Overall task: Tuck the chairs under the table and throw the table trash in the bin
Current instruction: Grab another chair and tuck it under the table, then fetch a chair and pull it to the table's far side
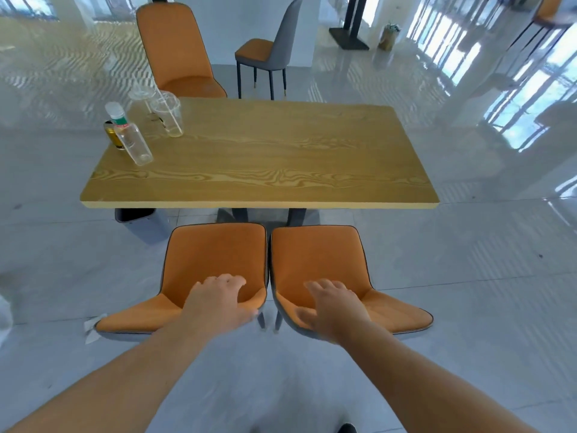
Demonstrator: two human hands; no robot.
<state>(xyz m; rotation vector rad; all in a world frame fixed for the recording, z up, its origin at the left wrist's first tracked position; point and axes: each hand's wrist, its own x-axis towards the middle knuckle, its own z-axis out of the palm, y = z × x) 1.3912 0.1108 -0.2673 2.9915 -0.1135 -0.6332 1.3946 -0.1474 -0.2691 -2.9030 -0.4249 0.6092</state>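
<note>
Two orange chairs stand side by side at the near edge of the wooden table (281, 157), seats clear of it. My left hand (218, 303) grips the backrest top of the left chair (215, 254). My right hand (334, 304) lies over the backrest top of the right chair (318, 257), fingers spread. At the table's far left corner stand a clear plastic bottle (131, 137), a small yellow can (112, 134) and clear plastic cups (167, 115). A grey bin (140, 221) sits on the floor under the table's left side.
A third orange chair (178, 51) stands at the table's far side, and a grey-backed chair (268, 51) further off. A scrap of white paper (92, 328) lies on the floor by the left chair. Glossy tile floor surrounds everything.
</note>
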